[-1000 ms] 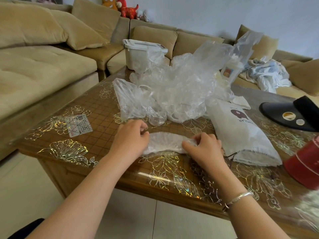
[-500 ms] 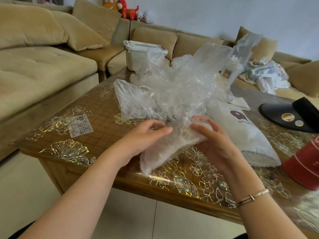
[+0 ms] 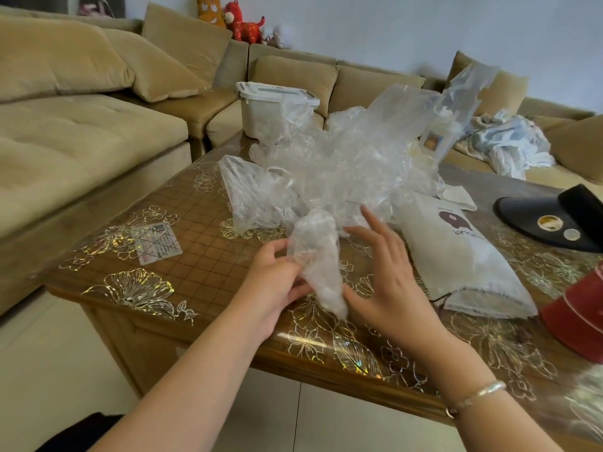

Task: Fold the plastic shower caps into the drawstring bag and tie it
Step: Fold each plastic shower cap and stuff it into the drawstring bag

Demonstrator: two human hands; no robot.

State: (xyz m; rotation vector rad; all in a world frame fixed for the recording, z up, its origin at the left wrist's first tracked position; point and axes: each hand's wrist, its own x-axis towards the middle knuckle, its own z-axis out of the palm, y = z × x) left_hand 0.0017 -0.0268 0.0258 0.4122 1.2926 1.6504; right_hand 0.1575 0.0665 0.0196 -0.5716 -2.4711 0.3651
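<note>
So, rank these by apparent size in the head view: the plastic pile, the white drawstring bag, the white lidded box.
1. Heap of clear plastic shower caps.
2. White fabric drawstring bag.
3. White lidded plastic box, though it sits farther away and is partly hidden.

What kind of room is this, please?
Most likely a home living room: a beige corner sofa wraps around a low coffee table with a floral cover, and plush toys sit on the sofa back.

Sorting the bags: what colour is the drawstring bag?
White, with a dark maroon logo, on the drawstring bag; head view.
</note>
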